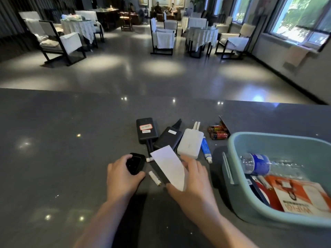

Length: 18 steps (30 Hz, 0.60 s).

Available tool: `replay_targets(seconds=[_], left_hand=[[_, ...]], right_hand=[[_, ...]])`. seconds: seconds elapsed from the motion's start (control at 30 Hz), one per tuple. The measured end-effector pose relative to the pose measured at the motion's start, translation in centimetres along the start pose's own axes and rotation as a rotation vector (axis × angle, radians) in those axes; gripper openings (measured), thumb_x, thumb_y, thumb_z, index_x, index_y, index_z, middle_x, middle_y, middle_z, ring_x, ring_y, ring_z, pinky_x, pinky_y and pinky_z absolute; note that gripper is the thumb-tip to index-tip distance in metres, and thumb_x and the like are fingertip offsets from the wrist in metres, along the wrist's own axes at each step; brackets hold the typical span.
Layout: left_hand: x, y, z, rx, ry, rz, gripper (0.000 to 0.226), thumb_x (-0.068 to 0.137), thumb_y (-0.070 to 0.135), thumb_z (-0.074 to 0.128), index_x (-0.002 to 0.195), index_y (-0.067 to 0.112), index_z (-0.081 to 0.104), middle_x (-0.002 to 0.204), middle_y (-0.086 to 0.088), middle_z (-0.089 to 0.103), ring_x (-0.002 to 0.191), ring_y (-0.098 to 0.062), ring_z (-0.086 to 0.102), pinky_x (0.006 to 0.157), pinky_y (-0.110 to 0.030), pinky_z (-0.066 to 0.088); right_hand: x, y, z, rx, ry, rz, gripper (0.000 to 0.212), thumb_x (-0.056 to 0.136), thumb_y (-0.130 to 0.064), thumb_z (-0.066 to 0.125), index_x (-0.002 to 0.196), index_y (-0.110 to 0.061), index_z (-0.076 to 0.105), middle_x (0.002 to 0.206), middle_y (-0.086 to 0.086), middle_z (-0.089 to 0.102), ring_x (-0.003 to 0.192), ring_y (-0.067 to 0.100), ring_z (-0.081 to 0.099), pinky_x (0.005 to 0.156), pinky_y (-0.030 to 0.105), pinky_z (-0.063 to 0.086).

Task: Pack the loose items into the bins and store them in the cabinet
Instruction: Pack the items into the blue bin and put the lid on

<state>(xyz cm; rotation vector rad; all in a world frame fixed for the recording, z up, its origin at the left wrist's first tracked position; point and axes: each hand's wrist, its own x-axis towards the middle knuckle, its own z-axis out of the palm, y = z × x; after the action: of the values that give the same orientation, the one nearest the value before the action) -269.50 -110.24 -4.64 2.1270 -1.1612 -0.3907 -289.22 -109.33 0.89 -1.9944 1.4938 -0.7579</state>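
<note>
My left hand [121, 176] grips a small black remote-like device [135, 164] on the grey countertop [53, 158]. A white paper slip [169, 166] is held tilted in my right hand [193, 187]. Beyond them lie two black power banks [146, 129] [168, 138], a white power bank [190, 143], a blue-and-white tube [206, 149], two small white batteries [155, 178] [150, 159] and a pack of red batteries [218, 132]. To the right stands a teal bin [238, 140] that holds a water bottle [256, 162] and an orange-white box [300, 196].
The countertop's far edge [161, 97] drops to a glossy floor. Farther back stand covered chairs [162, 39] and tables [78, 26]. People sit in the distance [158, 8]. Windows [300, 18] line the right wall.
</note>
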Motion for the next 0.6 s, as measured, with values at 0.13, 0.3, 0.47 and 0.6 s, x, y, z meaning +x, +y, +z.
replay_targets(seconds=[0.13,0.3,0.47,0.6], left_hand=[[-2.8,2.2,-1.8,-0.192,0.109,-0.053,0.054,0.062,0.019,0.081,0.112,0.028,0.063,0.097,-0.006,0.058,0.102,-0.027,0.055,0.087,-0.036,0.044],[-5.3,9.7,-3.1,-0.328,0.053,0.157,0.056,0.063,0.017,0.084,0.110,0.036,0.061,0.107,-0.001,0.063,0.092,-0.014,0.059,0.085,-0.032,0.046],[-9.7,18.4,-0.8,-0.524,-0.133,0.331,0.054,0.059,0.015,0.086,0.103,0.037,0.064,0.097,0.019,0.066,0.087,0.006,0.062,0.073,-0.013,0.046],[-11.9,23.4,3.7,-0.472,-0.307,0.437,0.059,0.052,0.033,0.072,0.108,0.044,0.058,0.104,0.016,0.063,0.094,0.004,0.058,0.080,-0.019,0.048]], right_hand=[[-0.8,-0.9,-3.1,0.067,0.029,0.009,0.067,0.073,-0.030,0.070,0.127,-0.042,0.032,0.104,-0.025,0.031,0.104,0.000,0.030,0.084,0.007,0.029],[-1.7,-0.6,-8.2,0.172,0.135,-0.004,0.070,0.074,-0.033,0.073,0.130,-0.041,0.032,0.113,-0.023,0.037,0.110,-0.001,0.036,0.091,0.010,0.032],[-2.8,3.1,-16.1,0.257,0.423,0.060,0.072,0.069,-0.033,0.077,0.128,-0.043,0.037,0.116,-0.020,0.049,0.108,0.002,0.048,0.091,0.032,0.046],[-3.3,7.3,-22.5,0.243,0.621,0.095,0.066,0.070,-0.028,0.078,0.124,-0.039,0.042,0.113,-0.014,0.054,0.102,0.004,0.053,0.086,0.030,0.047]])
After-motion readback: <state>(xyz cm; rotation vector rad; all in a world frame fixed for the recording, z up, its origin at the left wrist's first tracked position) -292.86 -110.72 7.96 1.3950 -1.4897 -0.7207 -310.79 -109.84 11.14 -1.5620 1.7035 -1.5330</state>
